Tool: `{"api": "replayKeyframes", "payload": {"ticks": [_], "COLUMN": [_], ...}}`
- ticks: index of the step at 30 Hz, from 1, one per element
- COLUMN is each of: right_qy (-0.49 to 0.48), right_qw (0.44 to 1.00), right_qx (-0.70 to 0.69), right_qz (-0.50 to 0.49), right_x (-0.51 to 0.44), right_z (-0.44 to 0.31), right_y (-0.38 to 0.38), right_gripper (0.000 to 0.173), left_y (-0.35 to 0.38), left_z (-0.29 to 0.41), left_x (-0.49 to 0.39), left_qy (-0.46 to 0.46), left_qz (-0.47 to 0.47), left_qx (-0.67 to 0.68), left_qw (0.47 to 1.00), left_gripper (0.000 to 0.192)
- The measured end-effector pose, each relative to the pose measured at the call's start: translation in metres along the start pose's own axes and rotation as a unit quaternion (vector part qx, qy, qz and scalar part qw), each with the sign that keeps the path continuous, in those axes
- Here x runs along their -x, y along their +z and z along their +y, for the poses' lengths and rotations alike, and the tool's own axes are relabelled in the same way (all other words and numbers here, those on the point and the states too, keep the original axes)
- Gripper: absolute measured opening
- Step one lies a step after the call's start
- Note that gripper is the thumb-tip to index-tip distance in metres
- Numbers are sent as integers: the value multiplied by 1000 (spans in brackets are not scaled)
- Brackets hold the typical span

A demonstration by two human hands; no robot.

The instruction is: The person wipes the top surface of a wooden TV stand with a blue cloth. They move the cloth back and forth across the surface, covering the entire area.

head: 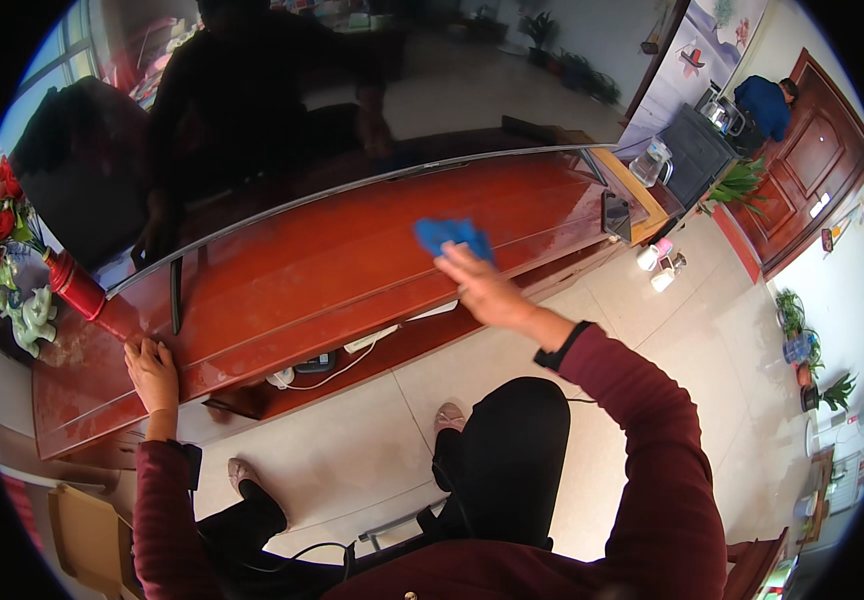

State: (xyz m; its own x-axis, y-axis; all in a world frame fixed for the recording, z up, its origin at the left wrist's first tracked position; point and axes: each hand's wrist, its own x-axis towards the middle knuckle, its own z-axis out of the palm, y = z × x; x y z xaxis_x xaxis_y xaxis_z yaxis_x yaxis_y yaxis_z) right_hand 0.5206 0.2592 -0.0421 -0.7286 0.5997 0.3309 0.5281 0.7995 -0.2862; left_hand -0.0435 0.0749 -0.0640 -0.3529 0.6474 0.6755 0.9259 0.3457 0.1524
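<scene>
A blue cloth (453, 231) lies on the glossy red-brown top of a long TV cabinet (304, 259). My right hand (488, 292), a little blurred, holds it with the fingers stretched out over its near part. Damp-looking streaks and smudges show on the cabinet top. My left hand (153, 375) holds nothing and rests at the cabinet's front edge, fingers slightly apart. Close to it are a red vase (74, 283) with artificial red roses and one black foot (176, 296) of the large television (274, 97). The dark screen reflects the room.
A pale elephant figurine (34, 321) stands at the left end. On the right are a smartphone (616, 215) and a glass pitcher (651, 161). Devices and a white cable (342, 369) occupy the lower shelf. Cups (663, 264) show beyond. Another person (763, 103) bends near the wooden door.
</scene>
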Motion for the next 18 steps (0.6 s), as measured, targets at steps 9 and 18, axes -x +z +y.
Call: {"api": "replayKeyframes", "payload": {"ticks": [9,18], "right_qy": [-66,111], "right_qw": [980,994], "right_qx": [-134,-10], "right_qz": [-131,13], "right_x": [-55,25], "right_z": [-87,92], "right_y": [21,-45], "right_gripper": [65,65], "left_y": [-4,1], "left_z": [-6,-10], "left_x": [1,2], "left_qy": [6,16], "left_qz": [-15,-3], "left_qx": [43,35], "left_qw": [999,999], "left_gripper": [14,15]}}
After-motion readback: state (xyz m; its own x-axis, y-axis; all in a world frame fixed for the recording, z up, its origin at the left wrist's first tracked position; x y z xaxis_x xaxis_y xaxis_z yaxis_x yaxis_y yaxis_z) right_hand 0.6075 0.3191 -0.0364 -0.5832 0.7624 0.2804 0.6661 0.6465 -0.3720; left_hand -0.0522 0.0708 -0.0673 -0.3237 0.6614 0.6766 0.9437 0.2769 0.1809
